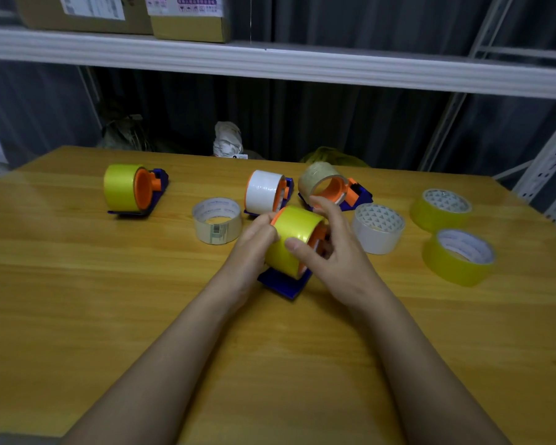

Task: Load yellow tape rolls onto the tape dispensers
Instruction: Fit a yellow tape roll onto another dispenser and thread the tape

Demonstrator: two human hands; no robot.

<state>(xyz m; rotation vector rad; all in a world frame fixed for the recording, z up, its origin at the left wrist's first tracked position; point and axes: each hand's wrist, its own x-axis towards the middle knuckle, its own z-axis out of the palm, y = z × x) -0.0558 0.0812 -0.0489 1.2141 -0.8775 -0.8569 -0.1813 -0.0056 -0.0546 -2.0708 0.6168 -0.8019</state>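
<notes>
I am clamping both grips, left hand (254, 234) and right hand (331, 248), on the second yellow roll (294, 239) going onto its dispenser (283, 284), one loaded dispenser (132, 187) sitting near the desk (77, 284) far-left corner, two spare yellow rolls (440, 208) waiting by the right edge.

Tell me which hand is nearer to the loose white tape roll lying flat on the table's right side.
Right. The right hand, gripping the yellow tape roll, sits just left of the white roll; the left hand is beyond the yellow roll.

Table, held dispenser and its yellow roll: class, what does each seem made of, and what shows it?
Table: probably wood or wood-look laminate; grain lines and soft sheen.
Dispenser: looks like moulded plastic; flat blue and orange colour, smooth.
Yellow roll: likely glossy plastic film tape; bright highlights on its surface.
</notes>
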